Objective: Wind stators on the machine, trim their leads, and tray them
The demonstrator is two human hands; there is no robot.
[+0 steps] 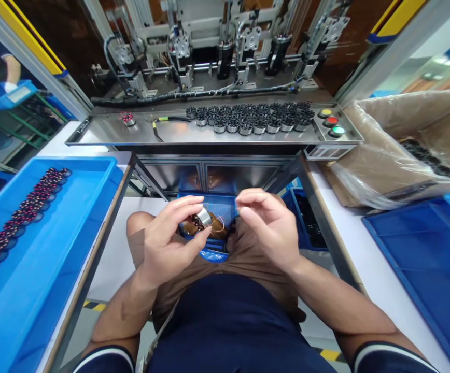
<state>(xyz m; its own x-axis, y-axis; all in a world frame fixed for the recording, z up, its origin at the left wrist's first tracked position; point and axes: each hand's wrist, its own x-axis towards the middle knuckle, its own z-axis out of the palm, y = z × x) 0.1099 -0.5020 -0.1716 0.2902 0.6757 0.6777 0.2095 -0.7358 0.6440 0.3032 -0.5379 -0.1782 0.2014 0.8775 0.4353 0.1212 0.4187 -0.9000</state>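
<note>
My left hand (170, 243) grips a small motor stator (204, 218), a silvery metal ring with copper windings, between thumb and fingers above my lap. Thin wires trail from its lower side. My right hand (269, 225) hovers to the right, apart from the stator. Its fingers are loosely curled, with the thumb a little away from them and nothing visible in between. Below the hands, a blue bin (219, 202) between my knees has brownish material in it, partly hidden by my left hand and the stator.
Rows of black-and-silver stators (246, 127) stand on the metal shelf (108, 132), alongside cutters (170, 118), one red-wired stator (128, 119) and push buttons (330, 122). A blue tray (65, 228) on the left carries wound parts (26, 212). A plastic-lined box (388, 150) sits right.
</note>
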